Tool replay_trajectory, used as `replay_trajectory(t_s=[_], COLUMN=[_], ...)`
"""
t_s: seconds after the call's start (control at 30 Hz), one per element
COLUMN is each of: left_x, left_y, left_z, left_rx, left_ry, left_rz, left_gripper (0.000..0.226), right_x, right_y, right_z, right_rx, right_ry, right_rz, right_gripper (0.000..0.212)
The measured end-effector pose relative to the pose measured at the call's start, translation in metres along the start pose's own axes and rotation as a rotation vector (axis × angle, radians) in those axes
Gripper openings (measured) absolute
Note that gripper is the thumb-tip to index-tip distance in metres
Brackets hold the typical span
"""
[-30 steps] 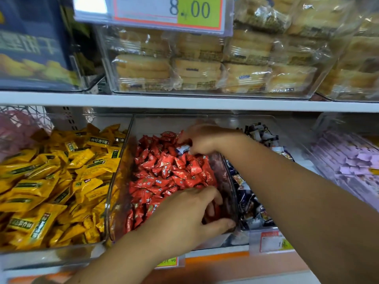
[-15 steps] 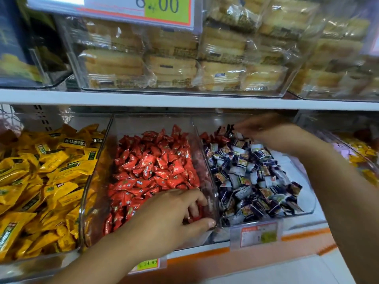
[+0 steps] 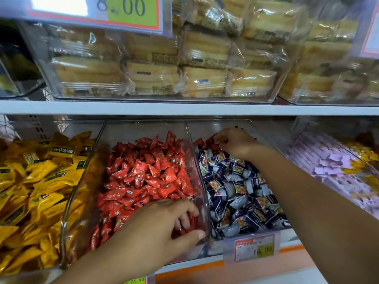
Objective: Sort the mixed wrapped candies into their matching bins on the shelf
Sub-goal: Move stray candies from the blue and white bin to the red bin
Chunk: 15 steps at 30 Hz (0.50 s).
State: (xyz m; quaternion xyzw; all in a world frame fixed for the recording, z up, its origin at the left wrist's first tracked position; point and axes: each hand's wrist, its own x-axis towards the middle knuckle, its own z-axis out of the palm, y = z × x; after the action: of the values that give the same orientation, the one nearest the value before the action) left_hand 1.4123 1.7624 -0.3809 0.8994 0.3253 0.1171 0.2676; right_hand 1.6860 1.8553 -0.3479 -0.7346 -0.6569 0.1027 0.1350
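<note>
- The left hand [image 3: 164,228] gripped the front wall of the red-candy bin [image 3: 143,129], fingers curled inside, thumb outside.
- The right hand [image 3: 235,142] pinched stray red candies [image 3: 205,141] at the back of the neighbouring bin, atop blue-and-white candies [image 3: 235,193].
- Yellow candies [image 3: 41,181] filled the bin left of the red one.

Orange-edged shelf [image 3: 291,248] under a row of clear candy bins [image 3: 143,130].

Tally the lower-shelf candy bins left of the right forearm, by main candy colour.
yellow bin: 1
red bin: 1
blue-and-white bin: 1
Total: 3
</note>
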Motion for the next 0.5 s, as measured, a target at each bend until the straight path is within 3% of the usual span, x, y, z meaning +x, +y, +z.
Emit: replay_trajectory(t_s=[0.1, 0.23, 0.5], left_x=[0.000, 0.002, 0.001], left_y=[-0.001, -0.003, -0.002], left_z=[0.001, 0.002, 0.002], left_rx=[0.005, 0.015, 0.028], left_ry=[0.005, 0.015, 0.011], left_rz=[0.005, 0.013, 0.003], left_gripper=[0.038, 0.042, 0.041], right_x=[0.001, 0.006, 0.020], right_y=[0.004, 0.002, -0.014], right_z=[0.000, 0.008, 0.017], right_rx=[0.054, 0.139, -0.155], right_ry=[0.051, -0.082, -0.282], right_rz=[-0.031, -0.088, -0.160], right_gripper=[0.033, 0.055, 0.089])
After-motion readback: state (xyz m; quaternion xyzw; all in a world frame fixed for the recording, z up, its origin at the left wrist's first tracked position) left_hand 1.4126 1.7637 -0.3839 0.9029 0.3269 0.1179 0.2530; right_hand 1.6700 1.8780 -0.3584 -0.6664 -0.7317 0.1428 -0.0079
